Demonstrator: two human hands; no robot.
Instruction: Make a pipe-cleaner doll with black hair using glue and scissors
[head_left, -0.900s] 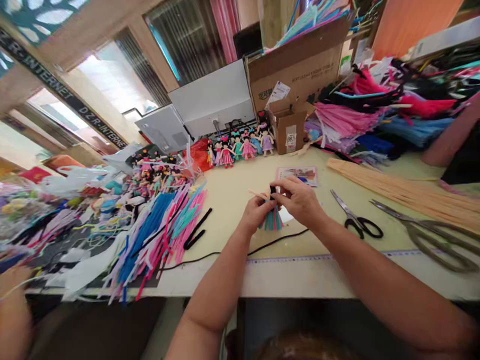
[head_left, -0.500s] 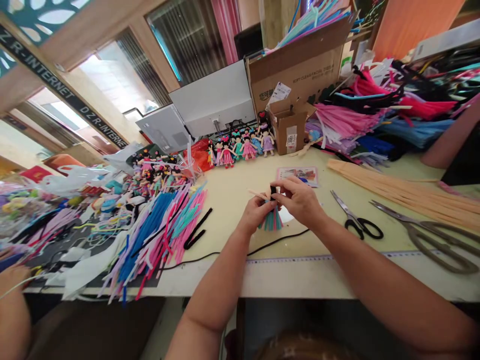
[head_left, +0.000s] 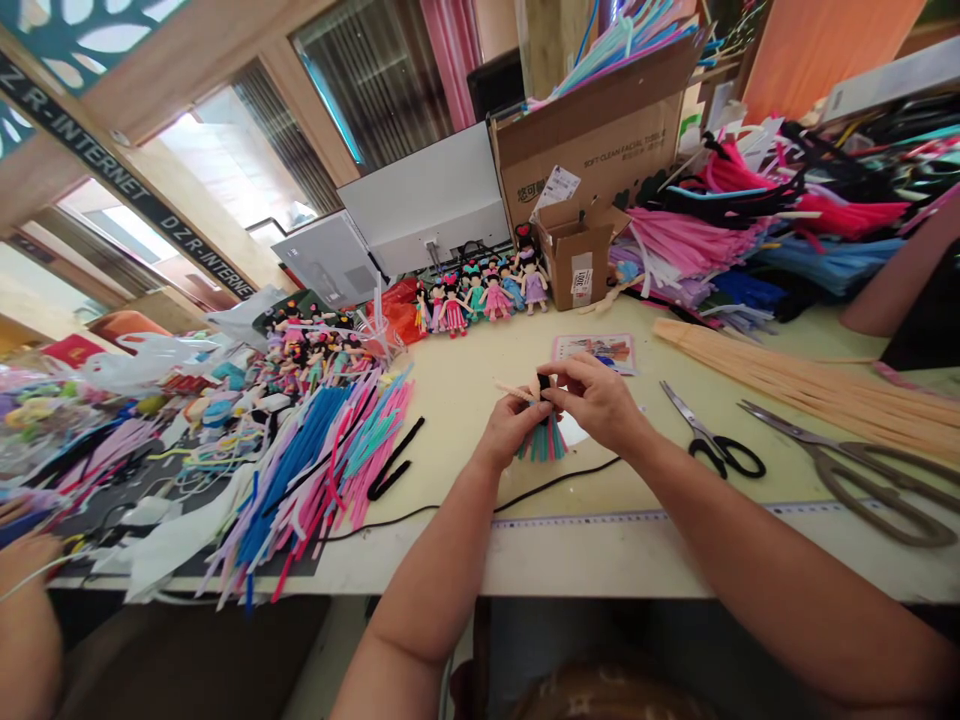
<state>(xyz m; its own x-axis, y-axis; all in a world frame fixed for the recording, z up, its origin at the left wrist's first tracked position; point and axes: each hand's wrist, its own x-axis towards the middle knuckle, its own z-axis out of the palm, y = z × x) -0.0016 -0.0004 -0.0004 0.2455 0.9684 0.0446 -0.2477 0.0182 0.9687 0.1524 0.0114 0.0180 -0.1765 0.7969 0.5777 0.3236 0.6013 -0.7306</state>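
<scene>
Between my hands, above the middle of the table, is a small pipe-cleaner doll (head_left: 543,442) with a striped teal and pink skirt, a beige arm sticking out to the left and black at its head. My left hand (head_left: 513,424) is closed around its body from the left. The fingers of my right hand (head_left: 592,392) pinch the black part at the top; fingers hide much of the doll. Black-handled scissors (head_left: 705,432) lie to the right of my right hand. Behind it, a picture card (head_left: 600,352) lies flat.
Large shears (head_left: 847,460) and beige pipe cleaners (head_left: 795,380) lie at right. Coloured pipe cleaners (head_left: 322,440) and a bent black one (head_left: 396,460) are at left. Finished dolls (head_left: 495,292) stand by a small carton (head_left: 576,255). A black cord (head_left: 555,484) crosses in front. Another person's arm (head_left: 30,600) shows at left.
My hands stay in nearly the same place with the doll. My right fingers have shifted slightly at the black part, which has tilted a little to the left.
</scene>
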